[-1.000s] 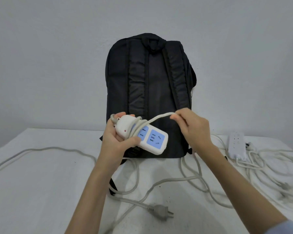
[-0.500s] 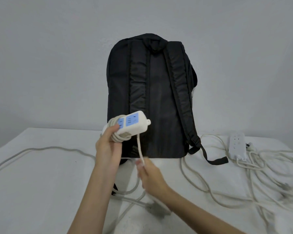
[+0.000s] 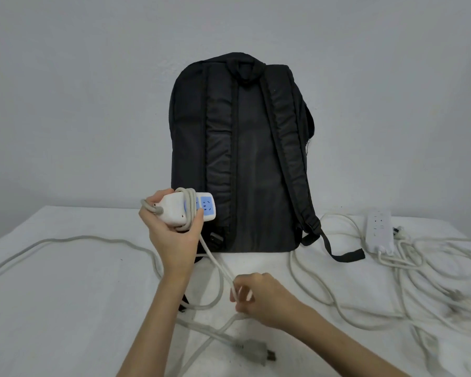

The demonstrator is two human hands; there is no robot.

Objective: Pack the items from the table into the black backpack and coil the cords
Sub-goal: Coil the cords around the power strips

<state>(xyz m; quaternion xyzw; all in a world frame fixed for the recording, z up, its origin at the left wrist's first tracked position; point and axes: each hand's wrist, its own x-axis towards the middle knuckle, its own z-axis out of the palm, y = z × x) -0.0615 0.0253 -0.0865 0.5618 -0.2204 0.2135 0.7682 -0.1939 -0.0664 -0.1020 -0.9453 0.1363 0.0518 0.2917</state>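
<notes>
While left hand (image 3: pixel 174 240) grips power strip (image 3: pixel 186 209) | right hand (image 3: pixel 259 297) pinches cord (image 3: pixel 215 259) | backpack (image 3: pixel 239 159) behind (upright) | second strip (image 3: pixel 379 231) right

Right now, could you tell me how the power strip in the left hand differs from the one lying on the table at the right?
The held power strip has blue socket panels; the table power strip looks all white. The held one is gripped in the left hand off the table, cord partly wound around its body; the other lies flat beside the backpack, cord loose. Both are white-bodied with pale cords.

Backpack (image 3: pixel 242 159) stands on table (image 3: pixel 52 308); second power strip (image 3: pixel 379 232) lies right of it.
</notes>
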